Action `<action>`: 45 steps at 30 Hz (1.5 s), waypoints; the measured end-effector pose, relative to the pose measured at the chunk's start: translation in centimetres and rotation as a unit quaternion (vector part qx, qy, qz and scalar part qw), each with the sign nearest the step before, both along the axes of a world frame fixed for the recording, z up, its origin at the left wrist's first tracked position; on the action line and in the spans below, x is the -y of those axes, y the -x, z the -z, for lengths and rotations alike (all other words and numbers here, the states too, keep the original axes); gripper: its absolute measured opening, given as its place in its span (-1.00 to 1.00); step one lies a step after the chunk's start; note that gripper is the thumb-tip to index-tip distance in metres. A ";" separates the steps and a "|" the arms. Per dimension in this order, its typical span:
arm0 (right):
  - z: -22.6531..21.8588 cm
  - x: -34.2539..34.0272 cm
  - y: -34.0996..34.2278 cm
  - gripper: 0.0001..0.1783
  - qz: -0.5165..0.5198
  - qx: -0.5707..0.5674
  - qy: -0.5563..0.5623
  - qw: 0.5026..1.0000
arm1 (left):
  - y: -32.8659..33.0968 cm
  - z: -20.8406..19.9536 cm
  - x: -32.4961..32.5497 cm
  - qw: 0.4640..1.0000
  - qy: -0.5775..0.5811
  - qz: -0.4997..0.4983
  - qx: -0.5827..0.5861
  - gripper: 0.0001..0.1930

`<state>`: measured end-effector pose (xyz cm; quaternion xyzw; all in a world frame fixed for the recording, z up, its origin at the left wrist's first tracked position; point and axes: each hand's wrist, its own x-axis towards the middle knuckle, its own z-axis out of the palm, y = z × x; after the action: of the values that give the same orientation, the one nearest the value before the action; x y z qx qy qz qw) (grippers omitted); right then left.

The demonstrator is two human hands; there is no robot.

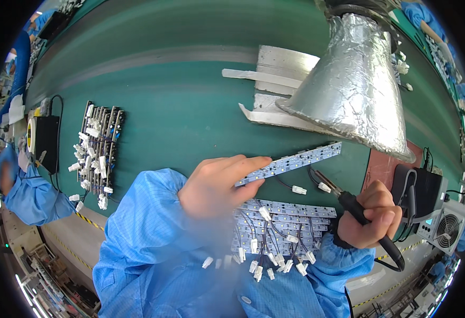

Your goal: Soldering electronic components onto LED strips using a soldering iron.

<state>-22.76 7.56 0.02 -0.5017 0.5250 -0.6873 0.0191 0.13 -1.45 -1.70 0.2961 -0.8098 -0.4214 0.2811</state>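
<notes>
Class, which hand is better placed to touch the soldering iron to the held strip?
Probably the right hand: it holds the soldering iron, pointing toward the strip in the left hand.

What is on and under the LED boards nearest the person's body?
Thin wires with white connectors lie across the LED boards. What lies under them is covered and cannot be seen.

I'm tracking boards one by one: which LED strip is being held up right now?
The LED strip slanting up rightward from the left hand. It alone is gripped; others lie in the flat group below it or the bunch at left.
</notes>
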 end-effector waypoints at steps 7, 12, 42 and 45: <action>0.3 0.1 0.6 -0.66 -0.010 -0.027 -0.007 1.000 | 0.2 -0.4 -0.1 0.998 -0.007 -0.022 0.062 -0.59; 0.5 0.2 0.6 -0.65 0.001 -0.026 -0.012 1.000 | 0.3 -0.2 0.0 0.999 0.017 -0.014 0.029 -0.62; 0.2 0.4 4.3 -0.58 0.113 0.078 -0.003 0.991 | -1.2 -1.0 1.5 0.997 -0.006 0.019 0.072 -0.62; 0.5 -0.1 4.6 -0.57 0.075 0.048 -0.038 0.995 | -1.1 -1.3 1.4 0.996 -0.018 0.011 0.081 -0.62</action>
<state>-27.31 7.66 -0.51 -0.4263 0.5852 -0.6897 0.0121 1.24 -2.89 -0.40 0.3254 -0.8256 -0.4131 0.2046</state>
